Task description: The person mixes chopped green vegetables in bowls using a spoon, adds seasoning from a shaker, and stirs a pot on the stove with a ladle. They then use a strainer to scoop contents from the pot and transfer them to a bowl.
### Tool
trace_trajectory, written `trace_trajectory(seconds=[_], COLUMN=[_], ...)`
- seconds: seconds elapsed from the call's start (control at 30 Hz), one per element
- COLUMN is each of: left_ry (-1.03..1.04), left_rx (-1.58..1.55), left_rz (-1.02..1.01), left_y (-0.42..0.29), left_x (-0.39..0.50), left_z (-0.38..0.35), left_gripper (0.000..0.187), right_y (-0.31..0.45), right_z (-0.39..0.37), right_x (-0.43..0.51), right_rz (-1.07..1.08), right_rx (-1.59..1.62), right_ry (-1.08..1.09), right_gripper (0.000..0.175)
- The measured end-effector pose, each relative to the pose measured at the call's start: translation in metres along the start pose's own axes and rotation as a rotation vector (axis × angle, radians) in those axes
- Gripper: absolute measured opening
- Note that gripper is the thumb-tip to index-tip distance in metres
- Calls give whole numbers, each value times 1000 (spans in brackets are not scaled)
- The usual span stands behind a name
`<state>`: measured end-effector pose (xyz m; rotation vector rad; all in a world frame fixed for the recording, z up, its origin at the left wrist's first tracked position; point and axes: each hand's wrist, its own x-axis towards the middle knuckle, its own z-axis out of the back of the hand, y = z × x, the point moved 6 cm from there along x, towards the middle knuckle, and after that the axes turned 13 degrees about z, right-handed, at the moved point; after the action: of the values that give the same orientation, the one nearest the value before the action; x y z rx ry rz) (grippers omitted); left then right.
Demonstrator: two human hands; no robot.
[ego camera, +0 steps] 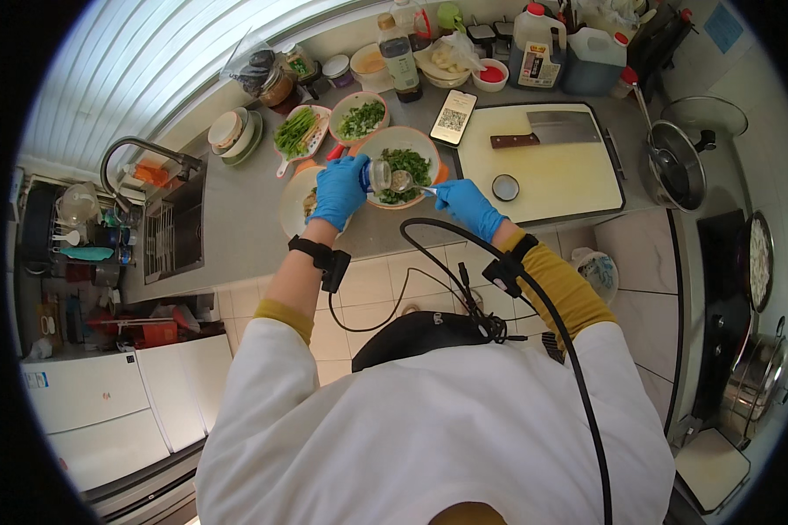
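Note:
My left hand (pixel 340 190), in a blue glove, grips a small glass jar (pixel 380 176) that is tipped sideways with its mouth to the right. My right hand (pixel 467 207), gloved too, holds a metal spoon (pixel 404 182) by its handle, the spoon's bowl close to the jar's mouth. Both are above an orange-rimmed bowl (pixel 437 147) of chopped green leaves (pixel 412 164). Under my left hand stands another pale bowl (pixel 293 207), partly hidden, with some brownish food inside. A round jar lid (pixel 505 188) lies on the cutting board (pixel 551 174) to the right.
A cleaver (pixel 558 130) lies on the board. A phone (pixel 454 118) showing a code rests at its left edge. Behind stand a bowl of chopped greens (pixel 361 121), a dish of green stalks (pixel 300 133), a sauce bottle (pixel 399 59) and jugs (pixel 538 49). A black cable (pixel 551 308) crosses my right arm.

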<state>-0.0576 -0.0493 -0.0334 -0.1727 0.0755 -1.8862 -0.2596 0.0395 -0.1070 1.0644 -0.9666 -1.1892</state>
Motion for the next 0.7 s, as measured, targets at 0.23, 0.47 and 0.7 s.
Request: trace_trajectory(seconds=[0.23,0.47,0.7], left_ry=[-3,-75,36], left_rx=[123,76,168], left_rz=[25,-38,-3], left_y=[3,-1,2], left_x=[2,-5,-4], left_z=[3,5,-4], left_gripper=[43,41,45], right_y=[1,-3,4], right_z=[0,-2,-10], right_x=[3,-3,1], right_rz=[17,-212,-19], right_rx=[-45,195,-49], right_ry=[50,-34,35], right_gripper=[25,26,23])
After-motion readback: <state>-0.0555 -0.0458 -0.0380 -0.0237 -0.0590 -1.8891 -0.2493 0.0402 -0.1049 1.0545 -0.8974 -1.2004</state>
